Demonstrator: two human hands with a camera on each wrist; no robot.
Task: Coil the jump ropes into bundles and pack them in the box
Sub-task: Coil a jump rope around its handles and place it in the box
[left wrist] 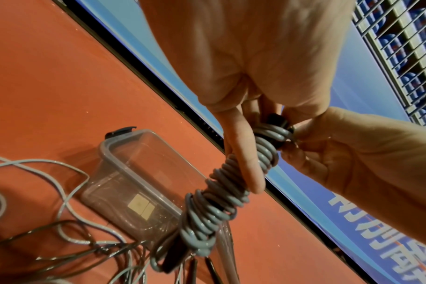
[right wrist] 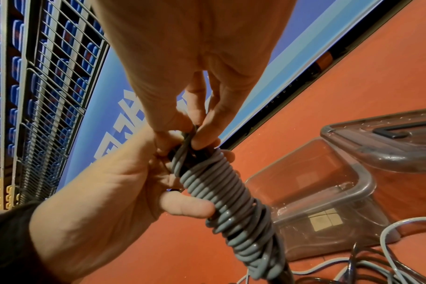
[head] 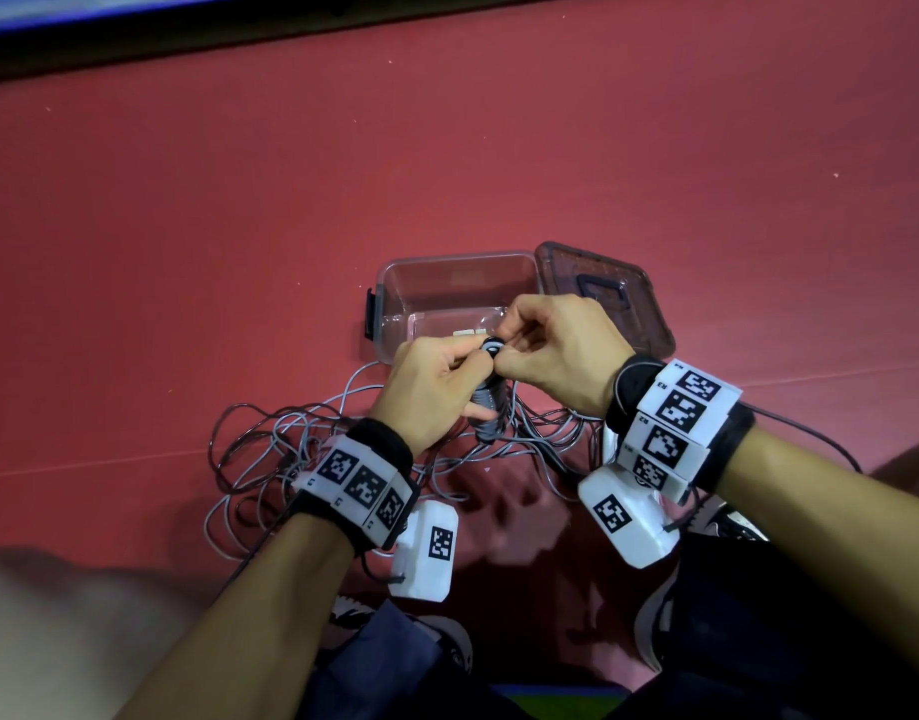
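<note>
A grey jump rope is wound in tight turns round its black handles, forming a bundle (head: 487,414) (left wrist: 218,201) (right wrist: 234,207) held upright just in front of the box. My left hand (head: 436,379) (right wrist: 139,184) grips the bundle's upper part, thumb (left wrist: 243,157) laid along the turns. My right hand (head: 545,337) (left wrist: 333,151) pinches the rope's end at the top of the bundle, by the black handle cap (head: 493,347). The clear plastic box (head: 395,283) (left wrist: 124,159) (right wrist: 367,184) stands open and holds no rope.
The box's dark lid (head: 613,298) (right wrist: 387,138) lies beside it on the right. Loose grey and dark ropes (head: 270,449) (left wrist: 68,211) sprawl tangled on the red floor (head: 239,200) under my wrists. A dark barrier edge (head: 291,28) runs along the far side.
</note>
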